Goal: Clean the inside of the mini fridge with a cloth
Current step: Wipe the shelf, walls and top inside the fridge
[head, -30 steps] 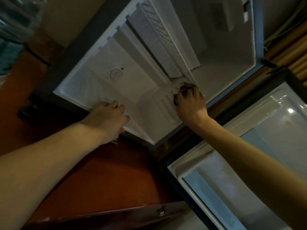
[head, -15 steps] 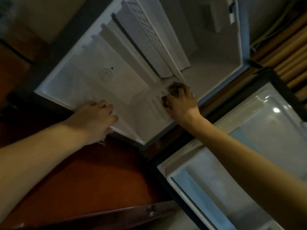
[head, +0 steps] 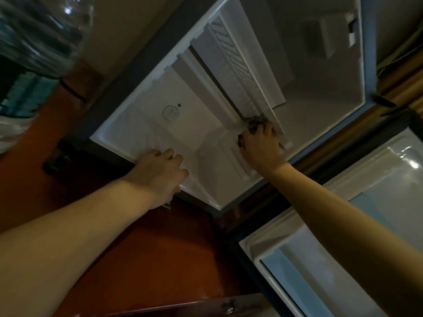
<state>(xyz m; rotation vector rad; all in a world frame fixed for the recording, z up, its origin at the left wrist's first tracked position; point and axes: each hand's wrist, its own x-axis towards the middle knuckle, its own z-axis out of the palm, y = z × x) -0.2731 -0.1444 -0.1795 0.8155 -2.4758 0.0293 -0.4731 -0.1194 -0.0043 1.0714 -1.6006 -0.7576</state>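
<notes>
Inside the open mini fridge (head: 201, 124), where no writing is readable, the right hand (head: 261, 147) grips a dark cloth (head: 255, 123) against a shelf rail, while the left hand (head: 160, 172) curls over the front rim.

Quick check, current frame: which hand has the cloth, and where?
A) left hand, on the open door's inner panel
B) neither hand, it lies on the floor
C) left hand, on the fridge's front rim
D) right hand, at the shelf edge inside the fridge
D: the right hand grips the dark cloth against the shelf edge inside the mini fridge, while the left hand holds the front rim with no cloth.
</notes>
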